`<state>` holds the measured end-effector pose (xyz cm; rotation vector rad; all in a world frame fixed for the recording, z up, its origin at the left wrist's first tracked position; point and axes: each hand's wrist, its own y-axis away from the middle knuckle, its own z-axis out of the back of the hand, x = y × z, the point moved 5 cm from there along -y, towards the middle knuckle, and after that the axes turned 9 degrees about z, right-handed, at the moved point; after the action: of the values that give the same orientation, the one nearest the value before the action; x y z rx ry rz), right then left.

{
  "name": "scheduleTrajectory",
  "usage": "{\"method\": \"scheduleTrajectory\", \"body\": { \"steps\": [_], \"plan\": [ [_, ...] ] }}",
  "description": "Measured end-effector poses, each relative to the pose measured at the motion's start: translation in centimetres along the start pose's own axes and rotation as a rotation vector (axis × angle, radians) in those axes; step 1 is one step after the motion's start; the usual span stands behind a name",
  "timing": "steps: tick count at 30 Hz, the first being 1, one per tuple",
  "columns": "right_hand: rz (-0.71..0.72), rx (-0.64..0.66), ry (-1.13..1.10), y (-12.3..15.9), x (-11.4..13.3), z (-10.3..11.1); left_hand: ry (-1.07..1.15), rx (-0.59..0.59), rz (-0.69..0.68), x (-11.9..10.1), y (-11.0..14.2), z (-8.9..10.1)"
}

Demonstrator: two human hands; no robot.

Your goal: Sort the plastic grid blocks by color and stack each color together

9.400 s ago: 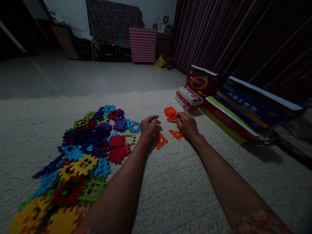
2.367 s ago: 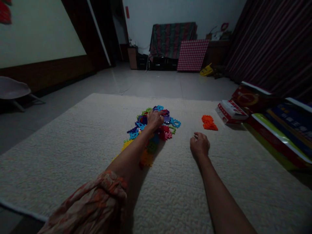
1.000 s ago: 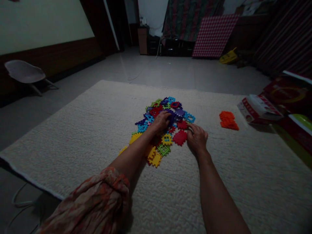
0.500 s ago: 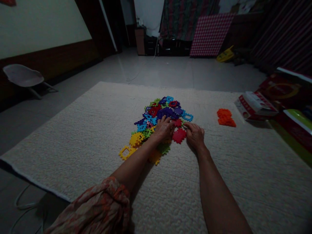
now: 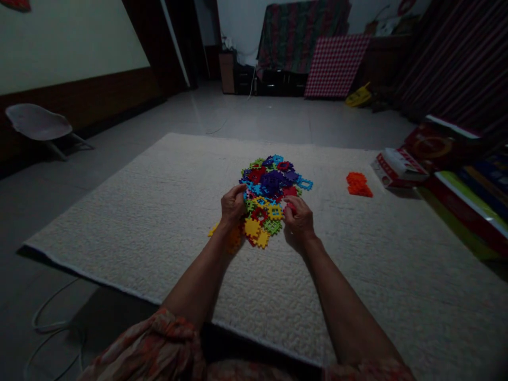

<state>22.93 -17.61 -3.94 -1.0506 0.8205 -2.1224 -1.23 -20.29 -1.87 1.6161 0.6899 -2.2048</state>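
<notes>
The orange pieces [image 5: 358,185] lie grouped beside the box [image 5: 402,169], the other colours unsorted in the pile [image 5: 273,182], where left hand [image 5: 233,205] and right hand [image 5: 299,219] curl, grip unclear.

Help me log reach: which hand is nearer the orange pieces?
Right. The right hand is by the pile's right side, with open mat between it and the orange pieces; the left hand is across the pile.
</notes>
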Motion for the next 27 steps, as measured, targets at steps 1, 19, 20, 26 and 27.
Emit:
{"method": "scheduleTrajectory", "body": {
  "steps": [1, 19, 20, 26, 27],
  "plan": [
    [0.009, 0.033, 0.000, 0.3, 0.9, -0.5, 0.010, -0.048, 0.002, 0.6, 0.4, 1.1],
    [-0.260, 0.177, 0.270, 1.5, 2.7, -3.1, -0.528, 0.082, -0.244, 5.0, 4.3, 2.8],
    [-0.247, 0.142, 0.253, 1.5, 2.8, -2.8, -0.525, 0.078, -0.247, 5.0, 4.3, 2.9],
    [-0.024, -0.057, 0.064, 2.3, 6.4, -0.7, -0.451, 0.040, -0.263, 4.6, 4.8, 3.4],
    [0.012, -0.046, 0.041, 2.6, 7.3, -0.8, -0.454, 0.042, -0.261, 4.5, 4.8, 3.5]
  ]
}}
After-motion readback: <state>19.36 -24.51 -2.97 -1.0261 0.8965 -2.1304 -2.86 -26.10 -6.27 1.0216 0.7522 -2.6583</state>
